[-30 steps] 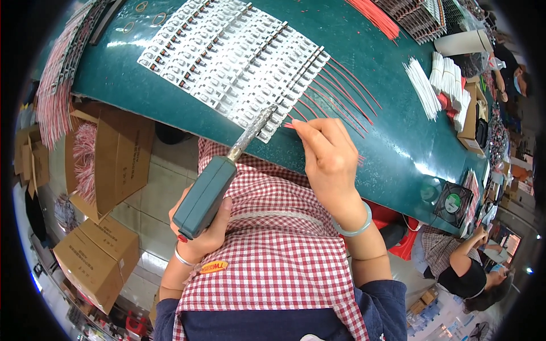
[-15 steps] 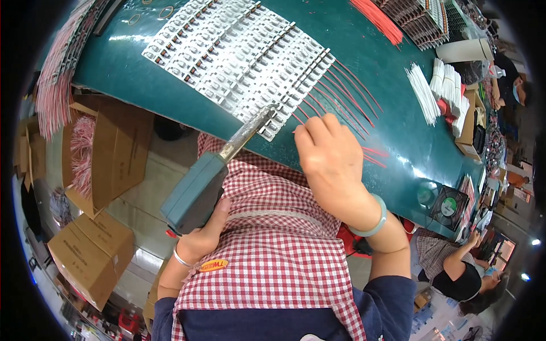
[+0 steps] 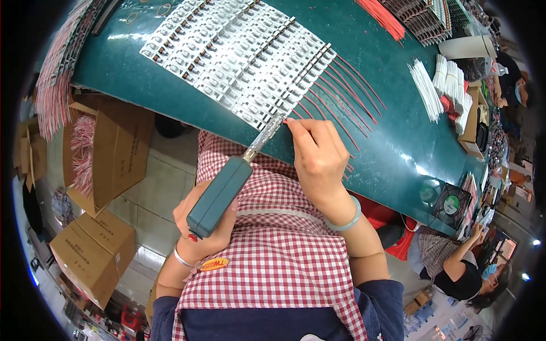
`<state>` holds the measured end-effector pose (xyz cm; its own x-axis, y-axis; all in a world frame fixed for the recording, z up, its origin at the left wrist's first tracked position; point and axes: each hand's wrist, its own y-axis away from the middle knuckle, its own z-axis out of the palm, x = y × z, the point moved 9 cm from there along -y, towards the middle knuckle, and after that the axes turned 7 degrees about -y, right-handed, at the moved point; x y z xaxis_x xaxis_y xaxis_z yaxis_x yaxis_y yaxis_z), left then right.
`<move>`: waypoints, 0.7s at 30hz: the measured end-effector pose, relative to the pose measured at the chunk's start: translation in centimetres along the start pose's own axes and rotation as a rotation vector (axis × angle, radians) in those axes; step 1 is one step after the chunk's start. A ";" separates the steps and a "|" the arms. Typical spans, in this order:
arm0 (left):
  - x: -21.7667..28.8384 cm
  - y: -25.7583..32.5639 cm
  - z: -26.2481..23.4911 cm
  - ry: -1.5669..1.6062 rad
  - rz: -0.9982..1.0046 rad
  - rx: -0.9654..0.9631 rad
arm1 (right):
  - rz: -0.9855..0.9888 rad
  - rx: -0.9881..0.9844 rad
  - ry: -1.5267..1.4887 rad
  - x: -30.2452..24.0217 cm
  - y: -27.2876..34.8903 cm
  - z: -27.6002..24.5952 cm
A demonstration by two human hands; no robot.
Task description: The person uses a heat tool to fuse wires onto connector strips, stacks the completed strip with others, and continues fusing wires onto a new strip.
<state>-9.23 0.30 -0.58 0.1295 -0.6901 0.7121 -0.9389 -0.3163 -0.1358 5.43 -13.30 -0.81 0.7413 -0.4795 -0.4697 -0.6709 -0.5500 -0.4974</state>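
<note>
My left hand (image 3: 206, 219) is wrapped round a dark green soldering gun (image 3: 220, 196). The iron's silvery barrel slants up to the near corner of a white circuit-board panel (image 3: 233, 62). Beside its tip, my right hand (image 3: 319, 156) pinches a thin red wire (image 3: 286, 120) between thumb and forefinger, its end at the panel's right edge. Fingers cover most of that wire. Several red wires (image 3: 350, 85) stick out from the same edge and trail over the green tabletop. Whether the tip touches the wire I cannot tell.
Loose red wires (image 3: 382, 20) and white wire bundles (image 3: 455, 85) lie to the right, near a small black fan (image 3: 451, 203). Wired boards (image 3: 65, 62) hang at the table's left. Cardboard boxes (image 3: 122, 153) stand below left. A person (image 3: 458, 273) sits at far right.
The soldering gun has swung to the right, its tip now at the panel's corner by my right fingers. My right hand has moved left, bringing its fingertips to the panel edge.
</note>
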 end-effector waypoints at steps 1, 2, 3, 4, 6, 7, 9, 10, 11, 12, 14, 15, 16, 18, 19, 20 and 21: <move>-0.2 -0.1 0.1 0.031 -0.027 -0.005 | -0.011 0.000 -0.002 -0.1 -0.1 0.0; -0.2 -0.2 0.2 0.046 -0.037 -0.014 | -0.014 0.001 -0.002 -0.1 -0.1 0.1; -0.3 -0.3 0.1 0.061 -0.056 -0.009 | -0.011 0.008 -0.001 -0.1 -0.2 0.1; -0.2 -0.4 0.0 0.053 -0.040 0.003 | -0.017 0.002 -0.001 -0.2 -0.2 0.2; 0.0 -0.5 0.0 0.046 -0.025 0.015 | -0.012 0.011 0.002 -0.1 -0.2 0.1; 0.1 -0.6 0.0 0.034 -0.017 0.014 | -0.017 0.004 0.004 -0.1 -0.2 0.1; 0.2 -0.7 0.0 0.022 -0.008 0.012 | -0.007 0.009 0.001 -0.1 -0.2 0.0; 0.3 -0.8 0.0 0.015 0.004 0.011 | -0.011 0.003 0.003 -0.1 -0.2 0.1; 0.6 -0.8 0.1 -0.020 0.037 0.006 | -0.011 0.000 0.003 -0.1 -0.2 0.1; 0.4 -0.9 0.0 0.007 0.017 0.009 | -0.002 -0.003 0.004 -0.1 -0.1 0.1; 0.3 -0.9 0.1 0.014 0.007 -0.005 | -0.008 -0.006 0.003 -0.1 -0.1 0.1; 0.1 -0.9 0.0 0.029 -0.011 -0.003 | 0.003 -0.011 0.003 0.0 -0.1 0.2; 0.2 -0.9 0.0 0.020 0.004 0.003 | -0.007 -0.009 0.003 -0.1 -0.1 0.2; 0.1 -0.6 0.0 0.010 0.020 0.010 | -0.055 -0.010 0.010 -0.3 -0.1 0.3; -0.2 -0.3 0.1 0.023 -0.006 0.010 | -0.056 -0.010 0.010 -0.3 -0.1 0.3; -0.6 0.0 0.3 0.012 -0.039 -0.005 | -0.055 -0.008 0.012 -0.3 -0.1 0.3; -0.7 0.4 0.2 0.035 -0.031 0.009 | -0.055 -0.006 0.013 -0.3 0.0 0.2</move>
<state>-9.58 0.48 -1.27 0.1470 -0.6567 0.7397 -0.9317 -0.3431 -0.1195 5.21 -12.97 -0.82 0.7771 -0.4574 -0.4323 -0.6292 -0.5799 -0.5175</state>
